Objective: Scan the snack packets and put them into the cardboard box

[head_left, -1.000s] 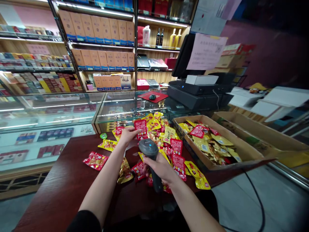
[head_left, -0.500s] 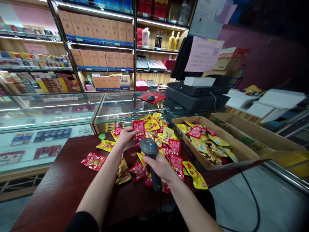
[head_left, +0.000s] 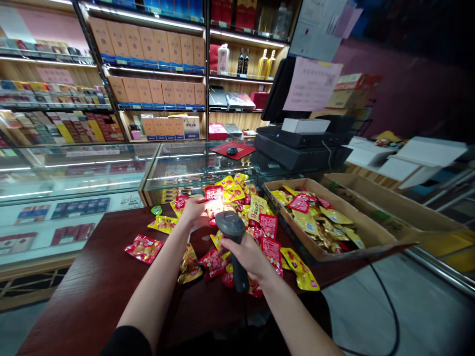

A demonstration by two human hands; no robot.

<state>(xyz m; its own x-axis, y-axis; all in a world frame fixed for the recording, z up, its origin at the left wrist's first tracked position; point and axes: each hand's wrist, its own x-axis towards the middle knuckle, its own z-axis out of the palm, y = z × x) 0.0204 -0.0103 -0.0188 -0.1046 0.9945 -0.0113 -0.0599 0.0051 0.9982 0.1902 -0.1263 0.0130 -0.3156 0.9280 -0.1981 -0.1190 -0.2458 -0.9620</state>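
Note:
Between the fingers of my left hand (head_left: 193, 211) is a red snack packet (head_left: 213, 194), raised over the pile and lit by a bright glow. My right hand (head_left: 249, 254) is wrapped round the handle of a dark barcode scanner (head_left: 230, 225), its head facing the packet. Under and around both hands lie several red, yellow and gold snack packets (head_left: 270, 225) in a loose heap. A red packet (head_left: 144, 248) rests by my left forearm, and a yellow one (head_left: 300, 269) lies at the table's right side.
An open cardboard box (head_left: 371, 230) with more packets stands to the right, beside another carton (head_left: 393, 205). Beyond the brown table (head_left: 85, 287) is a glass counter (head_left: 178, 163) with a mouse (head_left: 232, 151) and a monitor (head_left: 278, 89). A black cable (head_left: 395, 301) hangs at the right.
The scanner's light now shines on the red packet, and the blue light on its top is no longer seen. Both hands have stayed almost in place.

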